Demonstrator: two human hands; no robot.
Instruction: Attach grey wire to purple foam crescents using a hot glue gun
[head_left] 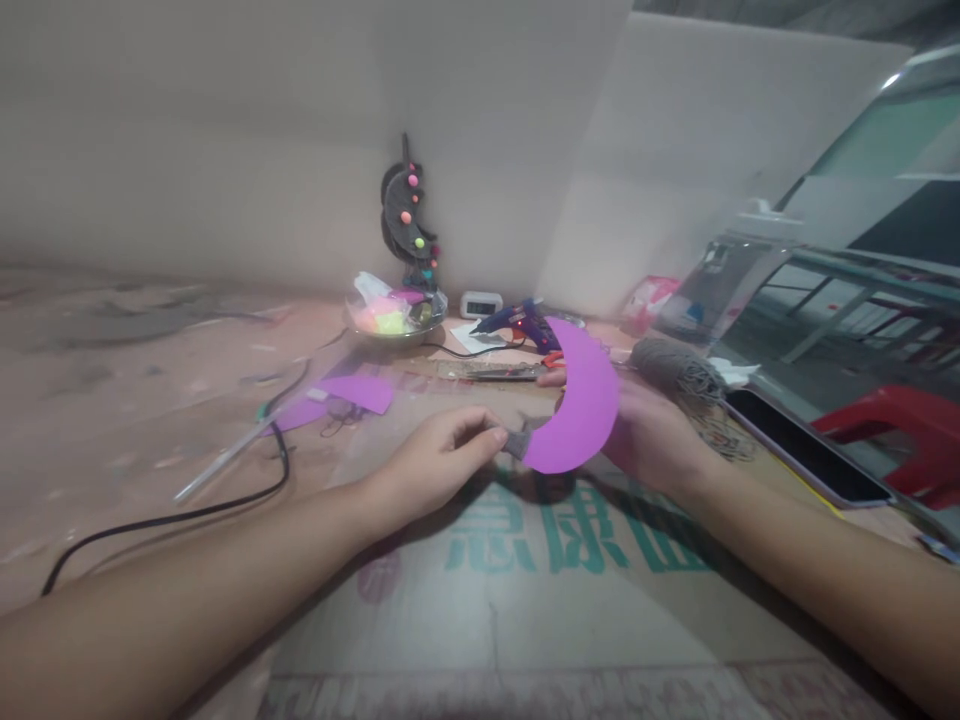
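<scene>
A purple crescent-shaped piece (590,405) of paper or card stands upright above the board, its lower tip wrapped in grey yarn (517,443). My left hand (442,455) is closed, pinching that wrapped tip between thumb and fingers. My right hand (649,430) is behind the crescent's right side. The crescent covers most of its fingers, and only a fingertip shows past the inner curve; I cannot tell what they hold. Beyond the right hand lies a ball of grey yarn (675,368).
A printed board (420,620) lies beneath my hands. Behind are a glue gun (517,322), scissors (510,373), a bowl of coloured bits (397,335) and a yarn-covered crescent with pompoms (409,215). Purple scraps (352,392) and a black cable (172,512) lie left, a phone (810,447) right.
</scene>
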